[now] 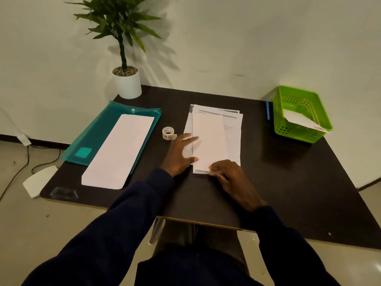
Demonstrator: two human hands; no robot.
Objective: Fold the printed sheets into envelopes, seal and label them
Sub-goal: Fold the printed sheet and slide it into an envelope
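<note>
Currently I'm in the folding step: my left hand [181, 153], fingers straight, steadies the folded sheet [209, 139] on the printed stack [234, 129] mid-bench [288, 182], while my right hand [231, 176] works its near end, pinching or pressing I cannot tell; next, I judge, that crease needs firming.

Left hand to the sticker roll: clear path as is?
Probably yes. The sticker roll sits on the table just beyond the left hand, nothing between; that hand rests on the folded sheet, though.
</note>
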